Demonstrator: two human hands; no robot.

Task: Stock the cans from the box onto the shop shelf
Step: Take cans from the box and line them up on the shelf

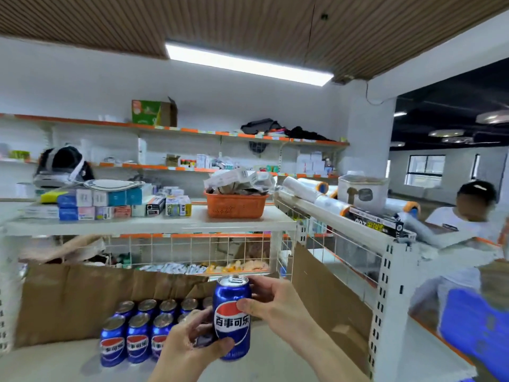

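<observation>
Blue aluminium can (232, 317), red-white-blue roundel with white Chinese lettering, upright, held in front of the lower shelf (275, 359) between both hands. Right hand (271, 304): fingers wrapped round the back of the can near its top, thumb pressed on the front beside the roundel. Left hand (190, 344): fingers and thumb curled round the can's lower left side, thumb tip at the base of the label. Stocked cans (135, 330): same blue type, standing upright in close rows on the lower shelf, just left of and behind the held can, silver tops showing, the front row's labels facing out. Brown cardboard (82, 293): flattened sheets lining the back and right side of that shelf bay, directly behind the rows of cans. White wire mesh panel (192, 250) above the cardboard, small packets visible through it. Upper shelf (148, 224): white board carrying stacked small cartons (104, 204) at left and an orange plastic basket (236, 205) heaped with packets at right. Wall shelves (176, 129) behind, orange-edged, holding a green carton and dark folded cloth. Adjoining rack (391, 271) at right, white perforated upright, with rolls of clear film (305, 186) on top. Second person (468, 213) in a white top at far right, partly blurred.
</observation>
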